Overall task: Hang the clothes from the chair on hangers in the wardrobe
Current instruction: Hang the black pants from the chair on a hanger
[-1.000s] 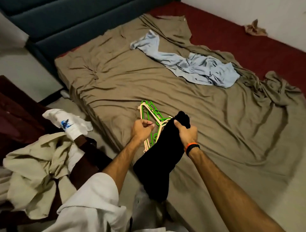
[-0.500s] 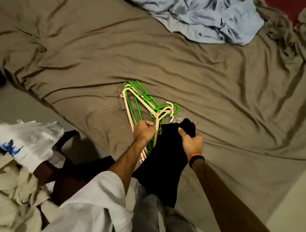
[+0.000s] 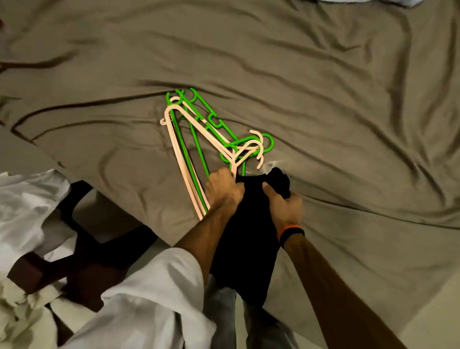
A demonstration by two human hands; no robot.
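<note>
A black garment point(image 3: 246, 249) hangs down between my arms over the edge of the bed. My right hand point(image 3: 283, 206), with an orange and black band at the wrist, is shut on its top. My left hand point(image 3: 224, 190) grips the garment's upper left edge, right beside a pile of green and cream plastic hangers point(image 3: 206, 132) lying on the olive-brown bedsheet point(image 3: 323, 99). A white garment point(image 3: 149, 306) is draped over my left forearm. The wardrobe is out of view.
A dark wooden chair point(image 3: 82, 261) stands at the lower left, with white point(image 3: 27, 206) and cream clothes point(image 3: 17, 311) heaped on it. A sliver of light blue cloth point(image 3: 388, 2) shows at the top edge. Pale floor point(image 3: 428, 311) lies at the lower right.
The view has dropped closer to the bed, so the hangers look larger. Both hands have lowered the black garment's top toward the hangers, and my left hand now grips the garment's edge.
</note>
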